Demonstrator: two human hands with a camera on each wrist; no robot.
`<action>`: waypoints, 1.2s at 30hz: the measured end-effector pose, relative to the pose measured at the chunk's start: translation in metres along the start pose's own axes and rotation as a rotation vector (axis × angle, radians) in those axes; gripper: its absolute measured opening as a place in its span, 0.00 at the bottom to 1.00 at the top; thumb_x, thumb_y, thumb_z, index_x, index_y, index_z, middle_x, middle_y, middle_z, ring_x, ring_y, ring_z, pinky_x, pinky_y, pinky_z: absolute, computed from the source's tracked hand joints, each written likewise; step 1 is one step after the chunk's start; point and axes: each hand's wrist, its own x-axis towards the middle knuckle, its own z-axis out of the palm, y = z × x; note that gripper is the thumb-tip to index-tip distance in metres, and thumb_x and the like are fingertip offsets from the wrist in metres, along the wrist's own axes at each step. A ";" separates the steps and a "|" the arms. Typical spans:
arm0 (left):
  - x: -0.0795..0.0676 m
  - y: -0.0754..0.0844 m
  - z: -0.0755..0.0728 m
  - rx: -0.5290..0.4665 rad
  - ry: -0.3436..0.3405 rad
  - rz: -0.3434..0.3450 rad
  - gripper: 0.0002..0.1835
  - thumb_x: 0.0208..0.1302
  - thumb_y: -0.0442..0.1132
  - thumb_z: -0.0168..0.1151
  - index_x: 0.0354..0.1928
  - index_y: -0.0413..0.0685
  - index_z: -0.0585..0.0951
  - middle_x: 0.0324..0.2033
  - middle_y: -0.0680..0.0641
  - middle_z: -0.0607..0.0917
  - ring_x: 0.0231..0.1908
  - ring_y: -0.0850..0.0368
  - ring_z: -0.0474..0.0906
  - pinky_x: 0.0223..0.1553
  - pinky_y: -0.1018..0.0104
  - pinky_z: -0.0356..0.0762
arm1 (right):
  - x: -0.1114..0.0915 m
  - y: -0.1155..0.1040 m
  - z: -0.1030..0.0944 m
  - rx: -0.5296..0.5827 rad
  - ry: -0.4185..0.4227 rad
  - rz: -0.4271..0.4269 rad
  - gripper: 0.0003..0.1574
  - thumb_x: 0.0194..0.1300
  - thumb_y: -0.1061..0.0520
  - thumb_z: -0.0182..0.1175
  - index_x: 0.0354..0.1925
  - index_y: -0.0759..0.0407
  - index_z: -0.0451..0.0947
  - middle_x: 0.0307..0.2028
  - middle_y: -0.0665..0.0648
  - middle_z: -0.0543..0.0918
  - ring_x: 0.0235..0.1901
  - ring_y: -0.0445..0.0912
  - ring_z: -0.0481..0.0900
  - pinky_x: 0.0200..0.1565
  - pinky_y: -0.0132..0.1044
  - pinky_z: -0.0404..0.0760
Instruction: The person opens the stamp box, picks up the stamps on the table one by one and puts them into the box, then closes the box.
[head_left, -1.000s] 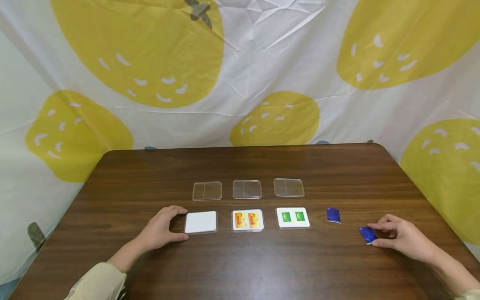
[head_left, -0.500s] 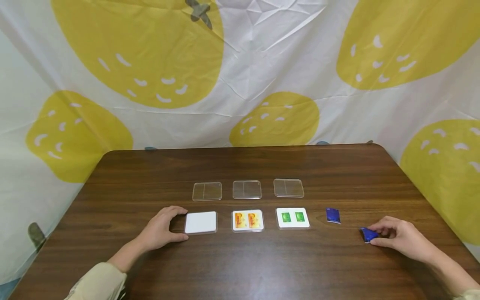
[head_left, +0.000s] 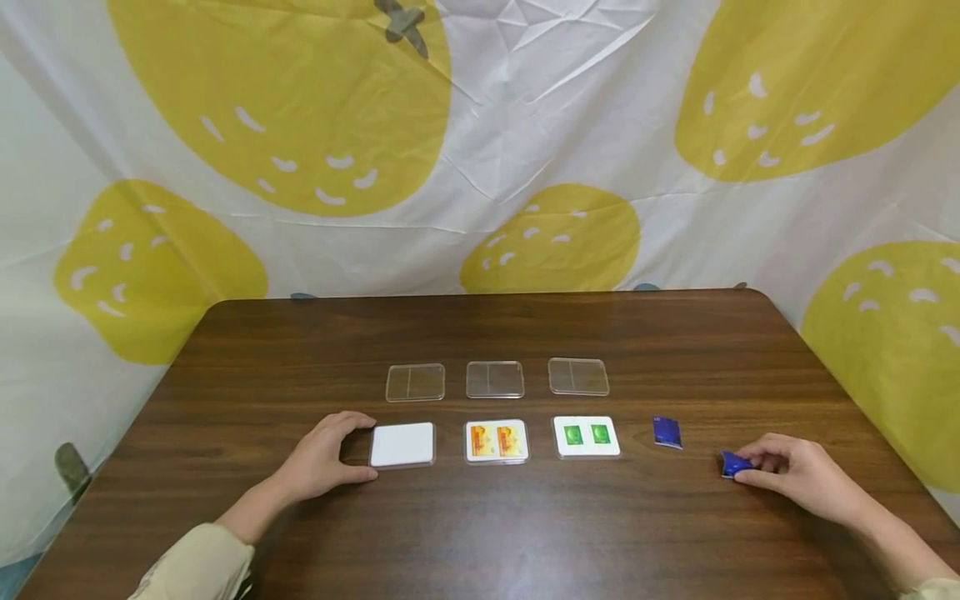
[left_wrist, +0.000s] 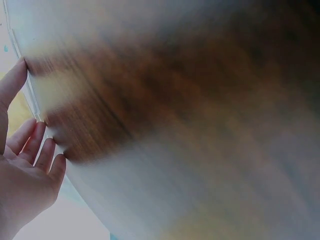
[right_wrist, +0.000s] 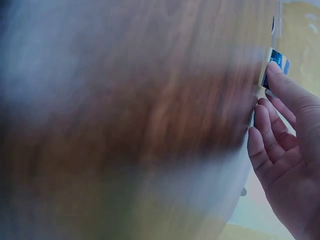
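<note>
Right grip pinching blue packet at fingertips, left grip spread beside white card

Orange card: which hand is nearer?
Left. The left hand is at the white card, just left of the orange card; the right hand pinches a blue packet farther right, past the green card.

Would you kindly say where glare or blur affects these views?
Head view: soft pale glare on the table near bottom centre; left wrist view: its surface mostly blurred, the left hand clearer; right wrist view: similar blur, the right hand clearer.
</note>
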 end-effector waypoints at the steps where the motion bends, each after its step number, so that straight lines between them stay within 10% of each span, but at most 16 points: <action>1: 0.000 0.000 0.000 0.000 -0.001 0.001 0.33 0.41 0.46 0.73 0.51 0.38 0.74 0.50 0.41 0.76 0.53 0.42 0.69 0.52 0.47 0.67 | 0.000 -0.001 0.000 0.003 -0.007 0.016 0.12 0.45 0.62 0.70 0.31 0.59 0.80 0.21 0.41 0.75 0.20 0.32 0.71 0.20 0.26 0.69; 22: 0.000 -0.001 0.000 0.008 0.009 0.011 0.33 0.40 0.46 0.74 0.50 0.38 0.75 0.49 0.41 0.77 0.53 0.42 0.69 0.52 0.48 0.67 | 0.011 -0.006 -0.007 0.189 -0.182 0.409 0.28 0.54 0.60 0.63 0.46 0.79 0.70 0.28 0.53 0.81 0.22 0.35 0.73 0.22 0.32 0.73; 36: 0.000 0.000 0.000 0.004 0.025 0.014 0.33 0.40 0.46 0.74 0.49 0.39 0.75 0.49 0.42 0.77 0.53 0.43 0.69 0.52 0.49 0.67 | 0.013 -0.005 -0.008 0.241 -0.151 0.368 0.17 0.65 0.63 0.50 0.42 0.81 0.72 0.22 0.46 0.80 0.20 0.36 0.73 0.21 0.31 0.74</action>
